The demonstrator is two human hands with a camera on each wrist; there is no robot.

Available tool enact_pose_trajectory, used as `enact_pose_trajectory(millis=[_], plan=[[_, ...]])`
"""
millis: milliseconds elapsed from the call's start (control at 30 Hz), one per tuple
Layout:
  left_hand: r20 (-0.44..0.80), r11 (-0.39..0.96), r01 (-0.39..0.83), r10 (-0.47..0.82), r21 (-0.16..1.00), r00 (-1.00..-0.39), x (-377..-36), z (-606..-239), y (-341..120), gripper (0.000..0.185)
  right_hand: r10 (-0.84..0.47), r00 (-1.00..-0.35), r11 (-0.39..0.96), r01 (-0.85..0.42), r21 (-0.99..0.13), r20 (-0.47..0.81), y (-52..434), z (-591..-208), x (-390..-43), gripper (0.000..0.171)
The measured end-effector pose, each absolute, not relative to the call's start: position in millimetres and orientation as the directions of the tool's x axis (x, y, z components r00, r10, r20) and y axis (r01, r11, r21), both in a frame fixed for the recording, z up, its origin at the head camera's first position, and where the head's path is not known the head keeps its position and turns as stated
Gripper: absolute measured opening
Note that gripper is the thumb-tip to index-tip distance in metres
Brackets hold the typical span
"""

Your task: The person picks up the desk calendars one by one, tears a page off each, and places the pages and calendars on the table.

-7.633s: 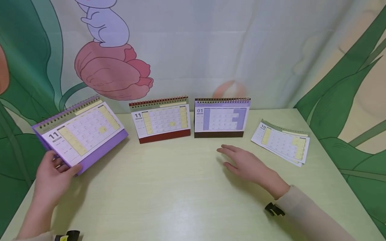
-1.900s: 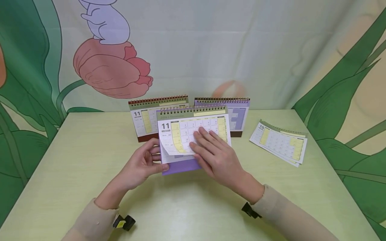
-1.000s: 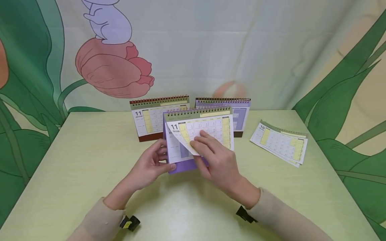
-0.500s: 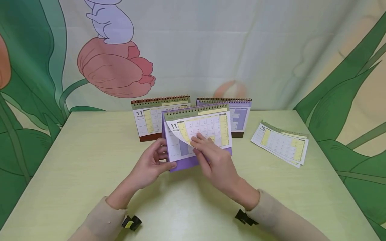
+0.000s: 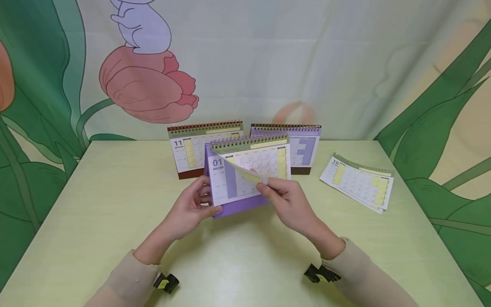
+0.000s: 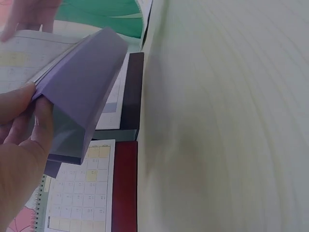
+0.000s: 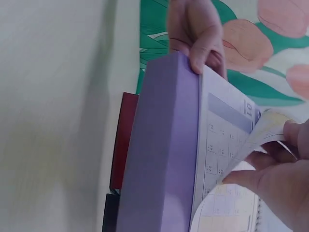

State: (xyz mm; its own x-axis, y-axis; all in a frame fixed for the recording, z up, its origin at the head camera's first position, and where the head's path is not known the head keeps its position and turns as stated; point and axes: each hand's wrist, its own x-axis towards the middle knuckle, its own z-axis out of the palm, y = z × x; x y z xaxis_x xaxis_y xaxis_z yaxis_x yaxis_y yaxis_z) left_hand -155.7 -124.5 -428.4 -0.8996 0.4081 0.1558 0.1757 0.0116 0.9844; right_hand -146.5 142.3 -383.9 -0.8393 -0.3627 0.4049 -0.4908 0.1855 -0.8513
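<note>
A purple desk calendar [image 5: 241, 207] is held up above the table, tilted, in front of two other calendars. My left hand [image 5: 189, 211] grips its lower left corner, thumb on the front and fingers behind. With thumb and fingers, my right hand [image 5: 293, 204] pinches the lower left corner of the November page [image 5: 264, 160], which curls up toward the right. Beneath it shows a page marked 01 [image 5: 219, 183]. The right wrist view shows the lifted page [image 7: 275, 123] between thumb and fingers. In the left wrist view the calendar's purple base [image 6: 87, 72] is open at its end.
Behind stand a red-based calendar [image 5: 184, 157] at left and a dark-based calendar [image 5: 310, 149] at right, both partly hidden. Loose October sheets [image 5: 356, 181] lie at the right of the table [image 5: 115, 192]. A printed curtain [image 5: 245, 64] hangs at the back.
The purple calendar has come from the far left to the middle. My right hand went from flat on the November page to pinching its corner and peeling it up, uncovering the 01 page.
</note>
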Motion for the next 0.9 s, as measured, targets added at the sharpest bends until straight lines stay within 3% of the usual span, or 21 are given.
enact_pose_trajectory(millis=[600, 733, 900], plan=[[0.146, 0.063, 0.189, 0.42, 0.98, -0.896, -156.7, -432.1, -123.7, 0.053, -0.279, -0.925, -0.107, -0.237, -0.966, 0.258, 155.1, -390.1, -152.4, 0.029], [0.143, 0.07, 0.188, 0.413, 0.98, -0.899, -157.2, -434.3, -123.7, 0.053, -0.269, -0.93, 0.002, -0.26, -0.966, 0.25, 152.9, -391.3, -153.0, 0.027], [0.14, 0.089, 0.189, 0.39, 0.978, -0.91, -159.4, -437.8, -122.5, 0.051, -0.223, -0.917, 0.197, -0.376, -0.906, 0.332, 148.7, -391.4, -148.9, 0.023]])
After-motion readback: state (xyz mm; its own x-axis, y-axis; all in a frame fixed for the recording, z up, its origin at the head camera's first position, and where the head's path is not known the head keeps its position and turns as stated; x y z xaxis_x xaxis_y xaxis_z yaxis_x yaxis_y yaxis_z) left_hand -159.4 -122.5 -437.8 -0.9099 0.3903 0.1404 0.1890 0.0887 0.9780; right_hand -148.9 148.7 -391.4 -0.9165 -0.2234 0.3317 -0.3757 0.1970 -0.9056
